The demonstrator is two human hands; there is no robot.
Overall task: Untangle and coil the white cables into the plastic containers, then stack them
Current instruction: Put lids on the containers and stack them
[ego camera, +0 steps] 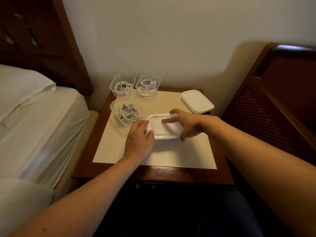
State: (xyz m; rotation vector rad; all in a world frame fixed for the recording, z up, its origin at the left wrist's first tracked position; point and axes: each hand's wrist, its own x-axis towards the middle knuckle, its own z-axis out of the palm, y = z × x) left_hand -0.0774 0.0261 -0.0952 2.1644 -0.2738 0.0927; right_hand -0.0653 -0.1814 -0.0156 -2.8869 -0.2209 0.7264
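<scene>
Both hands meet on one container at the near centre of the surface. The left hand (139, 137) curls its fingers and thumb round the left end of the white rectangular plastic lid (162, 126). The right hand (183, 123) spans the right end, its forefinger lying along the top, its thumb hooked at the near rim. The lid sits on a clear plastic container (165, 139), of which only a sliver shows beneath; its contents are hidden.

To the left, just beside the left hand, stands an open clear container holding a coiled white cable (127, 113). At the far edge stand two more open clear containers, each with a coiled white cable: the far-left container (122, 84) and the far-middle container (147, 85). A spare white lid (197, 101) lies at the far right of the wooden surface with a cream inlay (119, 151). A bed with white sheets (34, 117) lies to the left.

Likely step: pressing the lid closed. Risks, as judged:
- Uneven pressure may seat one end and leave the other proud, so that a later stack rocks.
- A cable loop caught under the rim would hold the lid off.
- The left wrist, close to the neighbouring open container, may nudge it and spill its coil.
- Only one spare lid is visible for three open containers; whether it is a stack of several cannot be told.
</scene>
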